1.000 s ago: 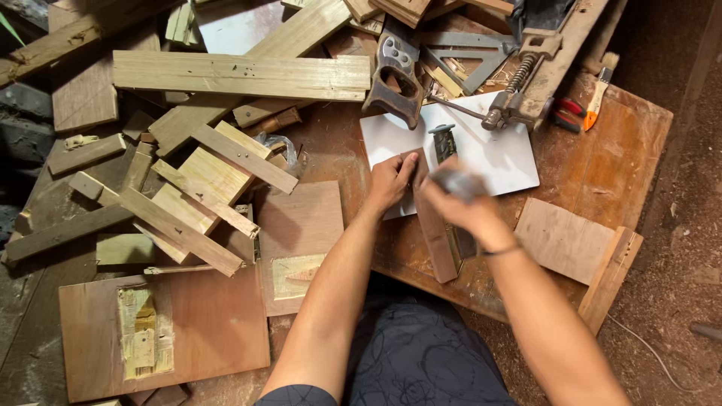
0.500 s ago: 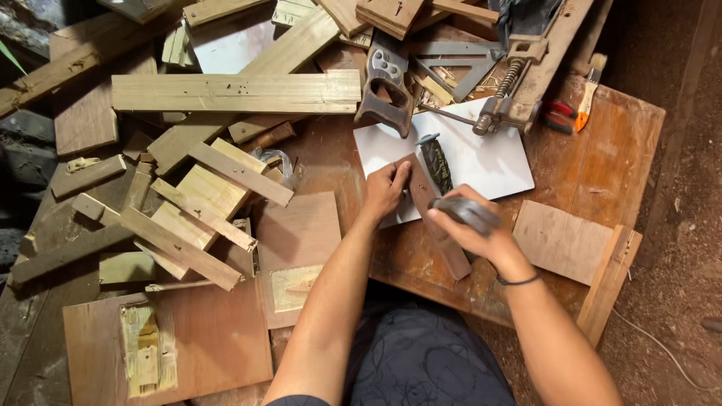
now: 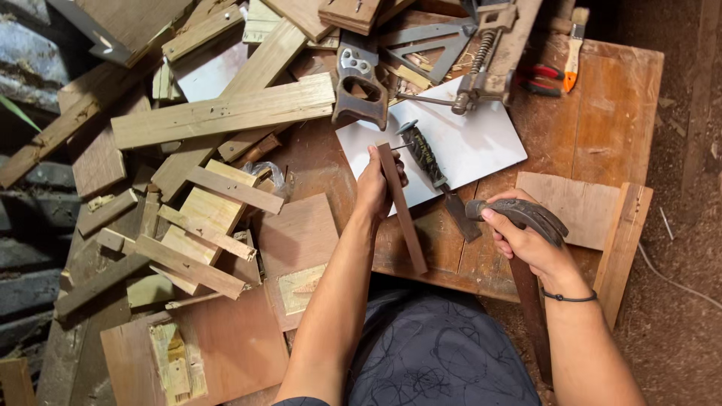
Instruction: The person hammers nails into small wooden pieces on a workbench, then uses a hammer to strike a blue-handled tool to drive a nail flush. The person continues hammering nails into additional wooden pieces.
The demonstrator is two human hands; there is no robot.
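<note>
- The left hand has its fingers pinched together on the top end of one narrow wooden strip, with the thumb on the side nearer the chisel.
- The strip is plain reddish-brown wood, long and thin. It runs from the edge of the white sheet down toward the near edge of the workbench, tilted slightly, its lower end resting on the bench.
- The right hand is curled tight round one hammer, gripping it just under its dark metal head. The handle drops away below the wrist, past the bench edge.
- Both forearms reach forward from the bottom of the view. The left is nearly straight, the right bent inward, with a thin dark band at the wrist.
- One chisel with a dark wrapped handle lies on the white sheet between the two hands, just beside the strip. Its blade points toward the hammer.
- One handsaw handle lies above the left hand.
- One metal clamp lies at the top of the sheet. It may be a bar clamp, but its far end is cut off.
- Many wood offcuts are heaped to the left, too many and too overlapped to count.
</note>
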